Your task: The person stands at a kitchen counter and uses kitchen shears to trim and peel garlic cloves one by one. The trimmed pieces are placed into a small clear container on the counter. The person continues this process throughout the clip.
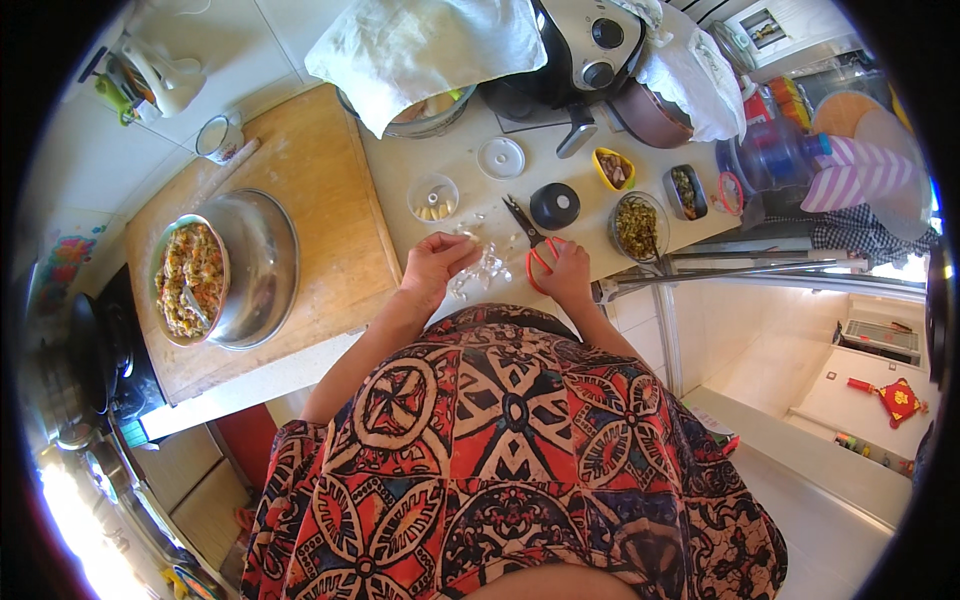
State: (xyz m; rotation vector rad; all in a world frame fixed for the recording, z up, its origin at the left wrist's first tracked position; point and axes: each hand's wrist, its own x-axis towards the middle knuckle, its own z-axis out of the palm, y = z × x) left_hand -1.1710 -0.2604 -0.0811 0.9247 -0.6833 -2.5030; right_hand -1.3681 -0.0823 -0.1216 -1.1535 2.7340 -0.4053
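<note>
My left hand [437, 271] pinches a small pale piece, apparently a garlic clove [472, 238], between thumb and fingertips. In my right hand [568, 274] are kitchen scissors [525, 222] with red handles, their dark blades pointing away from me and nearly closed. Papery garlic skins [487, 270] lie scattered on the counter between both hands. Beyond the left hand stands a clear round chopper bowl [433, 196] with several peeled cloves around its central post. A white disc-shaped lid [502, 158] lies behind it. The round black chopper top [555, 206] sits just past the scissors.
At left, a wooden board [330, 172] carries a steel basin [259, 285] and a bowl of chopped filling [191, 277]. A glass bowl of chopped greens [636, 225] with a spoon stands near the right edge. An air fryer [592, 52] and cloth-covered bowl [420, 124] are at the back.
</note>
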